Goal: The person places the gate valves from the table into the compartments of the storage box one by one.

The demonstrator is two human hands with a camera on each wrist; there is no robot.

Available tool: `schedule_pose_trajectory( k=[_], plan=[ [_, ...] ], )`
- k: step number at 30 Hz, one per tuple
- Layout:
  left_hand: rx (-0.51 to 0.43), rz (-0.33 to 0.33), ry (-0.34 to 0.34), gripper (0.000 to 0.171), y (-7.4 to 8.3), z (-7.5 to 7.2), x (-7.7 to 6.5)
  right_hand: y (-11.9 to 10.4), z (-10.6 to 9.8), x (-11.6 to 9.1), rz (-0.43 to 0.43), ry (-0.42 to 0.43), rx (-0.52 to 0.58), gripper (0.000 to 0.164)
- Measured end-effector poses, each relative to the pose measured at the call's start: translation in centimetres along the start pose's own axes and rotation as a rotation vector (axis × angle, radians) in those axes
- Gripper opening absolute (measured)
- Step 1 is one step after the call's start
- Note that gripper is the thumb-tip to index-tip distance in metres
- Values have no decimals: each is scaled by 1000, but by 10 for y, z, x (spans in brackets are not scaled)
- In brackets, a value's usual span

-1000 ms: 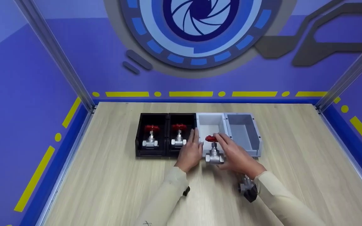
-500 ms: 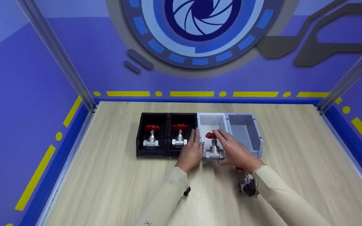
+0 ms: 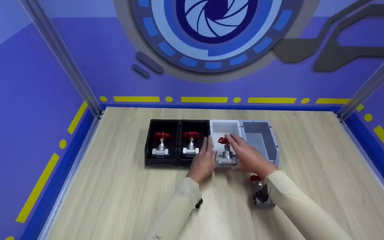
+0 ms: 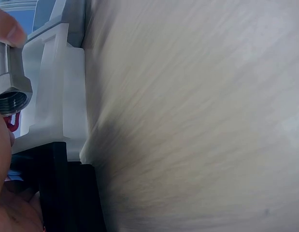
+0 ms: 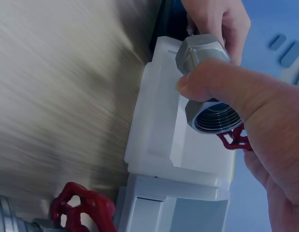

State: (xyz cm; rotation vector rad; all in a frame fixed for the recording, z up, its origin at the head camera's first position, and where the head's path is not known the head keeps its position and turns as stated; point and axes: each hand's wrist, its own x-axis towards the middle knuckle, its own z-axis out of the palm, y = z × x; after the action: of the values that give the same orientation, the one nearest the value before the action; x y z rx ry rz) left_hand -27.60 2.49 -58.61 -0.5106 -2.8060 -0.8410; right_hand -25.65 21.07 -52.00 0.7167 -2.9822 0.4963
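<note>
My right hand (image 3: 252, 159) grips a metal handwheel valve (image 3: 227, 160), thumb on its hex-ended body and fingers up by the red wheel. It is upright over the front of the white bin (image 5: 151, 111), and the right wrist view shows one threaded opening. My left hand (image 3: 202, 165) straddles the side wall of the inner black bin (image 3: 185, 162) where it meets the white one, thumb on one side and fingers on the other. One similar valve (image 3: 190, 151) stands in this black bin, another valve (image 3: 160, 152) in the outer black bin (image 3: 160, 162).
A grey bin (image 3: 276, 148) closes the row at the right. On the wooden table (image 3: 112, 186), by my right forearm, stands another red-wheeled valve (image 3: 267, 202), partly covered by a black wrist piece. Blue walls with metal posts surround the table.
My right hand has carried the valve away from me, from in front of the white bin to over its front part. More of the valve on the table shows. My left hand stays put.
</note>
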Motion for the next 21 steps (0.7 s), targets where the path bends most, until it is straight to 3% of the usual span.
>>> schedule_pose_trajectory(
  k=[7,15,21],
  plan=[
    [-17,-22,-34,61,0,-1,0,0,0,5,15,-21,-5,118],
    [-12,3,4,60,0,-2,0,2,-2,12,-8,-4,-41,116],
    [3,13,13,59,2,-2,0,6,-3,16,21,3,2,114]
  ],
)
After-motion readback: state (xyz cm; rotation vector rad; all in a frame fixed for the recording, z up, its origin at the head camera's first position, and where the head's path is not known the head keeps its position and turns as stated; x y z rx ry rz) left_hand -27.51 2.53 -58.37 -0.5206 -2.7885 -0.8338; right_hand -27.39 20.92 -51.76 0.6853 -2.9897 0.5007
